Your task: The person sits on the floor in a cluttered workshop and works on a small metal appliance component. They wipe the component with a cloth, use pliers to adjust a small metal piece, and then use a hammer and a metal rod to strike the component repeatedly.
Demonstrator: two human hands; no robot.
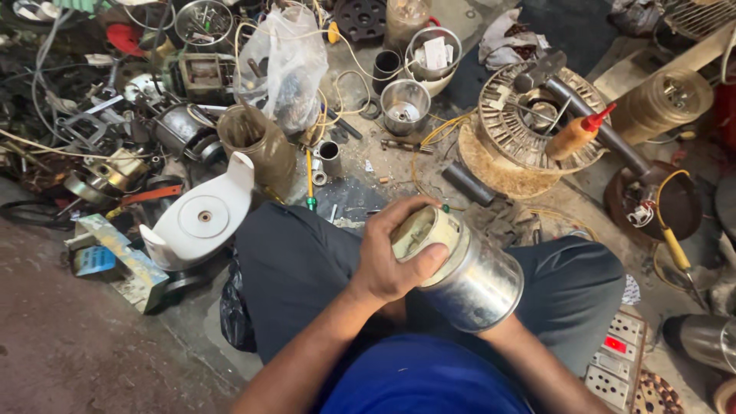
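I sit cross-legged on the floor with a shiny metal cylinder [479, 285] tilted over my lap. Its cream-coloured end cap [425, 234] points up and to the left. My left hand [391, 257] wraps over that cap, fingers curled on its top and the thumb pressed against its rim. My right forearm [529, 356] runs in from the lower right and passes under the cylinder. The right hand itself is hidden behind the metal body.
Clutter rings me: a white plastic housing [201, 218] at left, a brown jar [257, 142], steel cups [405, 106], a wire-wound round part [537, 115] with a red-capped bottle [579, 132], a yellow-handled screwdriver [675, 245], a white switchboard [617, 360] at lower right.
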